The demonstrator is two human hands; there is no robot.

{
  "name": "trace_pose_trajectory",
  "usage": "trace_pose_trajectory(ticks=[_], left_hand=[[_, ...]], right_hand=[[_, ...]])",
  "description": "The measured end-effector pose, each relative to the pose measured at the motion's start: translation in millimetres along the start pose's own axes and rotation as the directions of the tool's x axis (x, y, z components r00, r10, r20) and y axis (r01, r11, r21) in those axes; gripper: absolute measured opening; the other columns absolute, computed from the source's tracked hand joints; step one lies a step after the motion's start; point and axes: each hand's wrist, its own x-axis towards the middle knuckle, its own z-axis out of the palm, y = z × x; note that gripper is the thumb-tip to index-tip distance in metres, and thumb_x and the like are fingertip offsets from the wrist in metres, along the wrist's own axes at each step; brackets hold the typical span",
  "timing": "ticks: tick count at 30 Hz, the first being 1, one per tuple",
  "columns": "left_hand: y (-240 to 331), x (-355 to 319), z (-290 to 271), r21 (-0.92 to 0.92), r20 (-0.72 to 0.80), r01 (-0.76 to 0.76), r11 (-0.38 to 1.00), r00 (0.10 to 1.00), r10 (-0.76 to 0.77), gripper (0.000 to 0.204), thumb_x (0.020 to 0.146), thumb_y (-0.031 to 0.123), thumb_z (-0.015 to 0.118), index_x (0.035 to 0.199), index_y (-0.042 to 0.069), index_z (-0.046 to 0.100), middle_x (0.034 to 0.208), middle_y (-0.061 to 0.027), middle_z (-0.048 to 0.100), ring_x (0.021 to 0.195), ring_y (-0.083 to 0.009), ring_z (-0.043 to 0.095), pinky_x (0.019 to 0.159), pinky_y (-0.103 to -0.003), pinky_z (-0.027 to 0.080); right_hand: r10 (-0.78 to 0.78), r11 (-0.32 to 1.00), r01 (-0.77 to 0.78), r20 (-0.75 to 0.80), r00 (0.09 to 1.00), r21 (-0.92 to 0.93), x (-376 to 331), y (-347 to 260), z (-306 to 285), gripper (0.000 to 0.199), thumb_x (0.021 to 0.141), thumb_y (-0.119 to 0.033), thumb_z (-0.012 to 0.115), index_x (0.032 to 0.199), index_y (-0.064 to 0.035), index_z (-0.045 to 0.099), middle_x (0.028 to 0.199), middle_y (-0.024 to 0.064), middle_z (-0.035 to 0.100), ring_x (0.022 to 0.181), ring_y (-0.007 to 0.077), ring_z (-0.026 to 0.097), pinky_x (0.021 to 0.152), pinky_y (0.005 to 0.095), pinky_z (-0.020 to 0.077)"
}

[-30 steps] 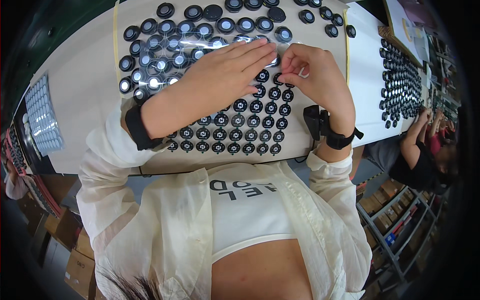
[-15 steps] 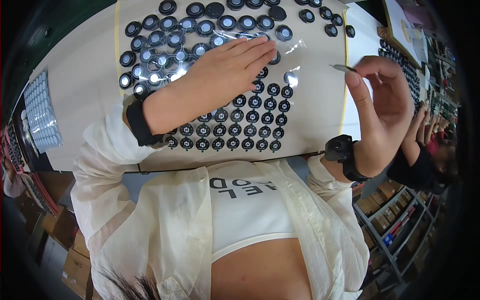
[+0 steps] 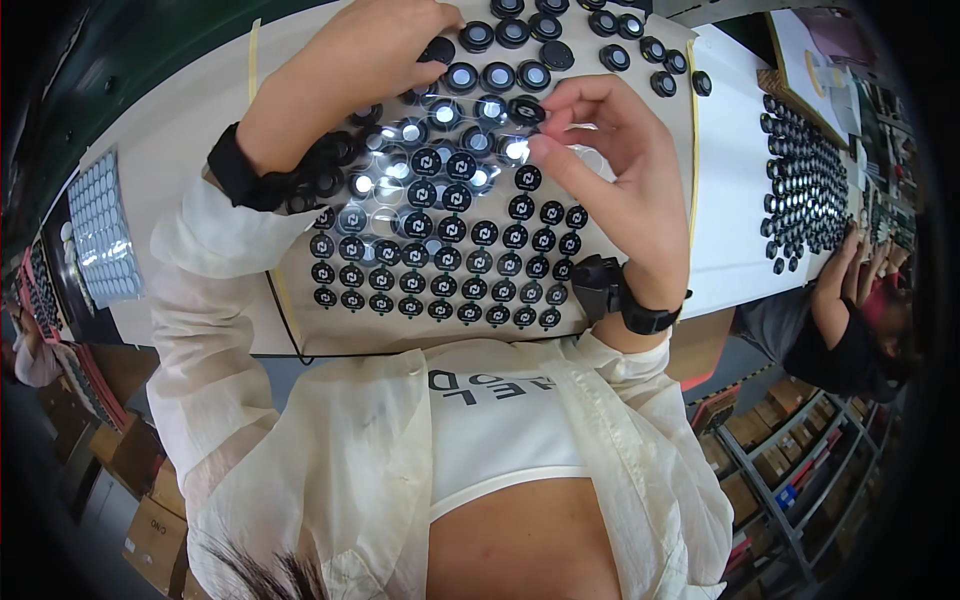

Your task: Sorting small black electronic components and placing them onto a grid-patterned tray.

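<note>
Although above one table [image 3: 170,160], two hands [image 3: 615,150], one black disc [image 3: 527,110] at each

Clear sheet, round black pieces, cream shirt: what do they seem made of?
Clear sheet: likely thin, glossy plastic film; things show through it and glare breaks across it.
Round black pieces: probably smooth plastic, going by their even, dark rims, though coated metal is possible.
Cream shirt: seemingly thin, light fabric, with soft creases and a slightly see-through look.

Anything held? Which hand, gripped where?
Right hand at the right edge of a black disc; pinch or mere touch, can't tell. Left hand at a black puck; grip unclear.
</note>
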Motion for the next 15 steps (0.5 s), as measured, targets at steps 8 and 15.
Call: trace_pose_trajectory(ticks=[8, 15], left_hand=[[9, -4, -15, -0.394, -0.039, 0.053, 0.917, 0.996, -0.074, 0.031, 0.082, 0.008, 0.074, 0.112, 0.005, 0.068, 0.103, -0.0060, 0.062, 0.080, -0.0122, 0.057, 0.070, -0.025, 0.048], [46, -34, -10, -0.957, 0.051, 0.106, 0.270, 0.978, -0.202, 0.036, 0.093, 0.002, 0.063, 0.128, -0.001, 0.056, 0.116, -0.0064, 0.062, 0.087, -0.0119, 0.060, 0.074, -0.025, 0.051]], right_hand=[[0.057, 0.904, -0.055, 0.008, 0.998, 0.425, 4, 18, -2, 0.018, 0.089, -0.006, 0.071, 0.103, -0.0011, 0.062, 0.094, 0.0018, 0.065, 0.087, 0.0086, 0.061, 0.080, 0.0240, 0.0482], [0.098, 0.822, -0.099, 0.032, 0.995, 0.560, 3, 16, 5, 0.016, 0.089, -0.004, 0.070, 0.103, -0.0008, 0.061, 0.093, 0.0018, 0.064, 0.088, 0.0084, 0.060, 0.082, 0.0225, 0.0472]])
